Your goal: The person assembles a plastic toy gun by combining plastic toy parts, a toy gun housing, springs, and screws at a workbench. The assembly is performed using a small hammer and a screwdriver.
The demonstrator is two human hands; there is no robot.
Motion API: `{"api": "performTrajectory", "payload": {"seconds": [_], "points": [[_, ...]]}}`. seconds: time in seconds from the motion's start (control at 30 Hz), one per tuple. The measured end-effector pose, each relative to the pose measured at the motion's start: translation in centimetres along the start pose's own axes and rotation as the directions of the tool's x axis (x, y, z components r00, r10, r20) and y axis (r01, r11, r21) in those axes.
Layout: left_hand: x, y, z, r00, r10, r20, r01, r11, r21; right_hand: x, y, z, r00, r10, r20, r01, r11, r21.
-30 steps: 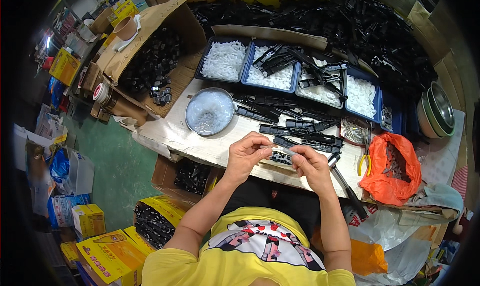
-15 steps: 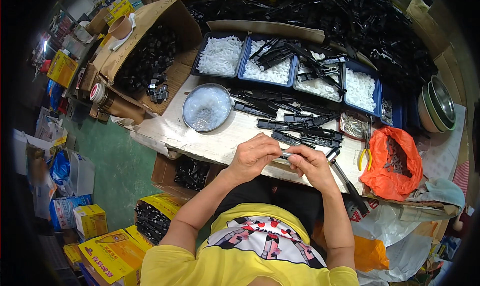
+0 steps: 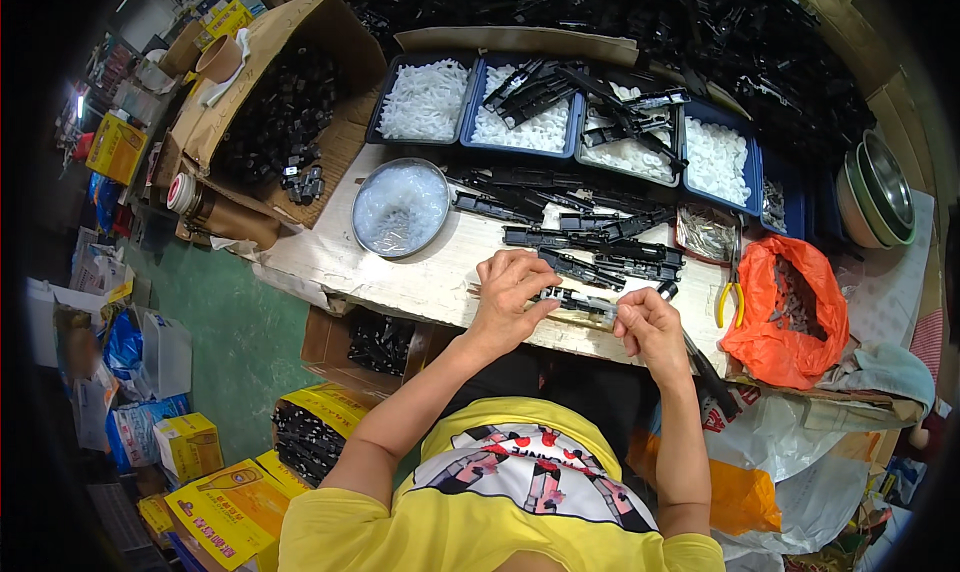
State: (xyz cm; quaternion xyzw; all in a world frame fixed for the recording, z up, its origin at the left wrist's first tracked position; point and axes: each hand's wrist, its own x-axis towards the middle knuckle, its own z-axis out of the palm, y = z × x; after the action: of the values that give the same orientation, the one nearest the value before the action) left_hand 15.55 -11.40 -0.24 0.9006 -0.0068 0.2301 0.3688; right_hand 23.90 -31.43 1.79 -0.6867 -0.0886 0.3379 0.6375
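A slim black part with shiny metal bits (image 3: 572, 299) lies between my hands, just above the near edge of the bench. My left hand (image 3: 510, 302) is closed on its left end, fingers over the top. My right hand (image 3: 650, 330) pinches at the other end, where a whitish translucent bit (image 3: 606, 309) shows; what exactly those fingertips hold is too small to tell. Just beyond lie several similar black parts (image 3: 600, 247) in a loose pile. A hammer (image 3: 708, 372) lies by my right hand, its head partly hidden.
Blue trays of white plastic pieces (image 3: 425, 100) line the back, below a heap of black parts (image 3: 640, 17). A round metal dish (image 3: 400, 208) sits left, near a carton of black pieces (image 3: 275, 122). Yellow-handled pliers (image 3: 731, 302) and an orange bag (image 3: 790, 307) are at right.
My hands have moved apart, the right one shifting right and slightly down. More of the black part now shows between them. The view has shifted slightly.
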Motion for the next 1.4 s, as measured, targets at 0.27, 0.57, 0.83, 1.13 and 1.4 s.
{"api": "performTrajectory", "payload": {"seconds": [0.27,0.57,0.83,1.13,1.4], "points": [[0.1,0.3,0.8,0.998,-0.055,0.023,0.053,0.996,0.077,0.4,0.4,0.7,1.0,0.01,-0.025,-0.012,0.998,-0.062],[0.1,0.3,1.0,0.995,-0.095,0.026,0.093,0.994,0.056,0.9,0.6,1.6,0.998,-0.061,-0.024,0.055,0.979,-0.197],[-0.3,-0.3,1.2,1.0,0.015,-0.001,-0.015,0.998,0.064,1.5,0.6,1.4,0.995,-0.079,-0.065,0.054,0.945,-0.323],[0.2,0.0,0.9,0.998,0.043,0.04,-0.048,0.991,0.127,2.1,0.2,1.0,0.995,-0.066,-0.079,0.014,0.851,-0.525],[0.1,-0.2,1.0,0.997,0.052,0.063,-0.057,0.996,0.07,2.0,-0.4,1.1,0.993,0.064,-0.101,-0.102,0.891,-0.442]]}}
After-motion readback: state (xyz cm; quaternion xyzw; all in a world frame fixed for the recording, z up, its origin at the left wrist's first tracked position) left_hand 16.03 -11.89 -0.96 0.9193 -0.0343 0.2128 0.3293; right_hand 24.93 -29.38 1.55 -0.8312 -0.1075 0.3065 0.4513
